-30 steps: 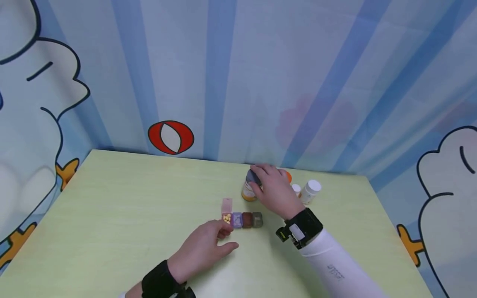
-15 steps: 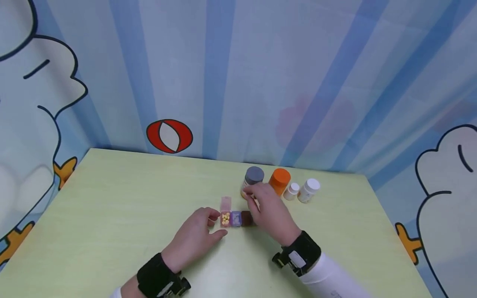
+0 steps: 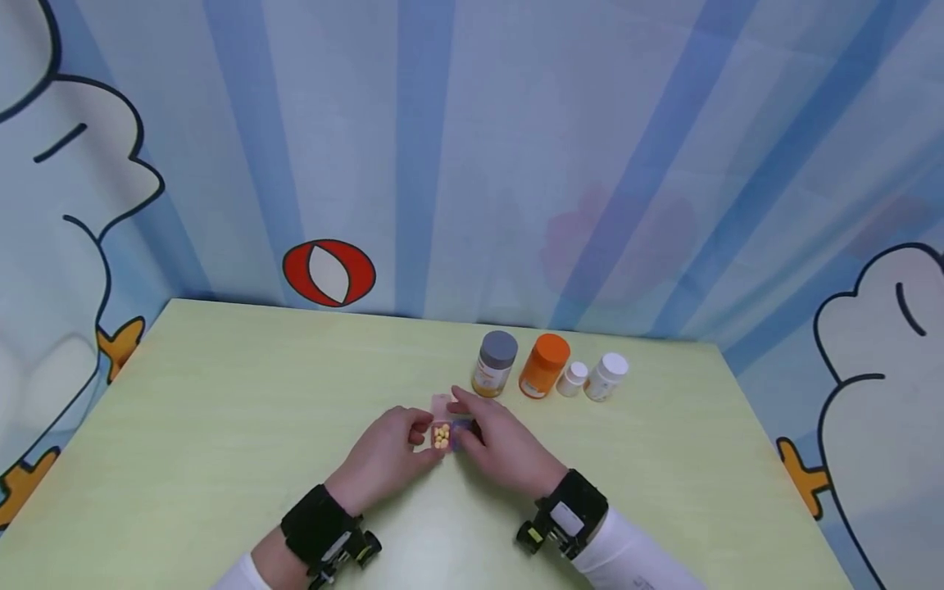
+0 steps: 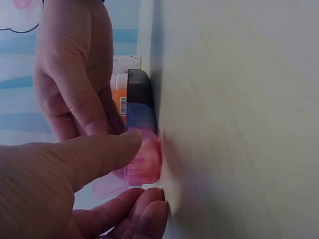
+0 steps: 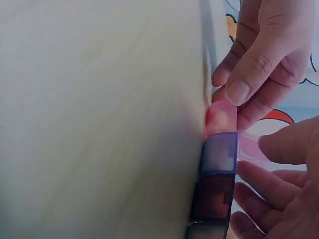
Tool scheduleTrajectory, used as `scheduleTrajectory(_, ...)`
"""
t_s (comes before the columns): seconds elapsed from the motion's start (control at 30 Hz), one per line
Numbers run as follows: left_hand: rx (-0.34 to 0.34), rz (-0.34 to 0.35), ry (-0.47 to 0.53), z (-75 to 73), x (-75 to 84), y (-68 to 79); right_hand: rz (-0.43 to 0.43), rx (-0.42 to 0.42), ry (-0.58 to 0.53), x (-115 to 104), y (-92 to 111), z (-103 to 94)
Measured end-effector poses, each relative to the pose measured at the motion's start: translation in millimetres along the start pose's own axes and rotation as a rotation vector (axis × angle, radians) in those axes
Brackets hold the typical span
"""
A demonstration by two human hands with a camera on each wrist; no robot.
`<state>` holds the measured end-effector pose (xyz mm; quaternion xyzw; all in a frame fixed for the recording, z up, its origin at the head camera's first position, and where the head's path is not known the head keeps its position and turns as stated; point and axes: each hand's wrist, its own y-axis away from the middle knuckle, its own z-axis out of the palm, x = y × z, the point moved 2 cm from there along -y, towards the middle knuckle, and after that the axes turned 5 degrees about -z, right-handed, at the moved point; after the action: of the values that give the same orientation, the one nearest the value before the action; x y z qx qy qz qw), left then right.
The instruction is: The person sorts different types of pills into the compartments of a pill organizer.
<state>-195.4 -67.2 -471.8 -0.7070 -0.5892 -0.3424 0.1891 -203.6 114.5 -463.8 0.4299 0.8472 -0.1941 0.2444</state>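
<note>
A small pill box (image 3: 441, 437) lies on the table, its pink end compartment holding yellow pills and its pink lid (image 3: 440, 406) flipped back. Purple, brown and grey compartments follow in a row; in the head view my right hand mostly hides them. My left hand (image 3: 385, 456) holds the pink end between thumb and fingers, the thumb (image 4: 117, 149) across its near side. From the other side my right hand (image 3: 510, 449) reaches over the box, fingers loosely bent. In the right wrist view its thumb (image 5: 286, 144) overlaps the raised lid; whether it presses it is unclear.
Behind the box stand a grey-capped bottle (image 3: 494, 365), an orange bottle (image 3: 544, 366), a small white bottle (image 3: 572, 379) and a larger white bottle (image 3: 607, 377), all upright. A patterned blue curtain (image 3: 472, 164) hangs beyond the table's back edge.
My right hand has left the grey-capped bottle and come forward and left to the pill box. My left thumb has closed in on the box's pink end. The bottles stay put.
</note>
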Motion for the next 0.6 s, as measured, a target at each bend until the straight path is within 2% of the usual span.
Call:
scheduleTrajectory(0.27,0.002,-0.011,0.017,0.1,-1.8,-0.7,-0.040,0.048,-0.015,-1.2,3.8,0.7)
scheduleTrajectory(0.43,0.029,0.004,0.010,1.2,-1.6,0.1,-0.107,0.071,0.019,0.5,7.9,3.4)
scheduleTrajectory(0.6,0.053,0.015,0.007,1.7,-1.0,1.3,-0.102,0.115,0.068,2.7,8.9,5.8)
